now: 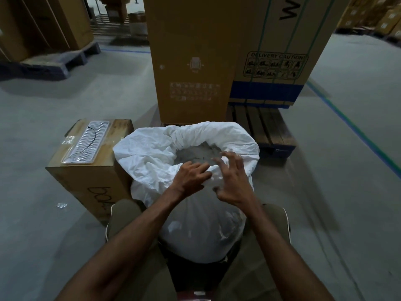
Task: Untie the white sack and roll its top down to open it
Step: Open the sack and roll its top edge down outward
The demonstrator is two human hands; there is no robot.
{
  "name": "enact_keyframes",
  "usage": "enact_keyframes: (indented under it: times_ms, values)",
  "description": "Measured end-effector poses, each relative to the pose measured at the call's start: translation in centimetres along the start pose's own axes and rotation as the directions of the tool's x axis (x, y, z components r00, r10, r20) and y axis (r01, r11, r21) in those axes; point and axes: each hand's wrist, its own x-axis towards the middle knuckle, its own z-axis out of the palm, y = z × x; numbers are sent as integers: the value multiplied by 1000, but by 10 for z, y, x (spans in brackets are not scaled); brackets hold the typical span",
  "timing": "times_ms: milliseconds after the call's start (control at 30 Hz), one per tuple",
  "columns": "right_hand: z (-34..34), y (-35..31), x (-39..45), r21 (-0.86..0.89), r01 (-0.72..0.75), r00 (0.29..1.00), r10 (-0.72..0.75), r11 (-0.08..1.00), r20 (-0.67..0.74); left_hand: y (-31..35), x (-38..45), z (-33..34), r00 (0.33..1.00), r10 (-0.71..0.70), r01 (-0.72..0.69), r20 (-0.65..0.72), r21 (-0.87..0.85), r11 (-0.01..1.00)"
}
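Sack upright at frame centre, wedged between the knees, mouth already open and no tie visible. Top cuffed into a thick roll from about 10 o'clock round to 3 o'clock; near edge at 6 o'clock not yet turned down as far, by the look of it. Pale, blurred contents showing inside the mouth, too indistinct to identify.

Left hand at the near rim, about 7 o'clock of the mouth, fingers curled over the fabric edge and gripping it. Right hand just beside it at 5 o'clock, fingers spread wide and slightly bent, tips near or grazing the rim; holding nothing that can be made out.

Handling, judged from the look: thin, crinkly, woven-plastic-like cloth, soft and limp with no stiffness of its own, likely a little slippery. Body bulging and rounded, so probably full; weight impossible to tell, but steadied by the legs rather than lifted. Best taken by the rolled cuff itself, pinched through its thickness, both hands apart on the near edge, then folded outward and down. Single-layer fabric likely to slip or bunch under a fingertip grip. Not fragile; main risk the roll unwinding when released.

Box touching the sack at 9 o'clock, tray lying on its lid. Tall carton close behind at 12 o'clock.
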Motion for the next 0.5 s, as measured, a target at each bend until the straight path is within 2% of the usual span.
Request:
enact_keyframes:
  times_ms: [67,133,200,233,267,300,333,367,400,433,467,500]
  values:
    - [4,6,12,-111,26,995,-15,993,94,1,0,2,999,13,-13,-43,-9,1000]
    - [6,5,22,-105,37,995,-27,994,92,1,0,1,1000,-24,22,-19,-68,997]
    - [7,2,27,-140,44,996,-32,989,87,1,-6,-6,985,-167,172,42,-252,952]
    - [9,1,27,-163,49,996,-36,985,81,6,-11,-16,959,-273,280,71,-357,891]
    - [13,1,26,-185,49,997,-38,982,62,12,-19,-19,906,-415,407,86,-449,795]
    - [17,0,25,-211,38,998,-29,977,47,23,-26,-26,803,-591,535,70,-521,665]
    - [23,1,23,-239,28,999,-20,971,34,35,-32,-30,604,-795,668,58,-580,466]
    - [29,0,19,-264,26,1000,-23,964,13,45,-36,-32,311,-947,749,87,-635,188]
    - [37,-1,15,-281,38,999,-45,959,-19,50,-39,-33,-20,-981,741,193,-656,-144]
    - [42,-2,11,-290,53,996,-71,956,-51,50,-40,-32,-266,-887,620,376,-638,-457]
    - [48,-4,8,-295,68,992,-96,953,-79,46,-39,-31,-348,-740,410,576,-616,-672]
    - [51,-6,7,-293,74,990,-107,953,-96,37,-39,-26,-296,-632,188,716,-605,-773]
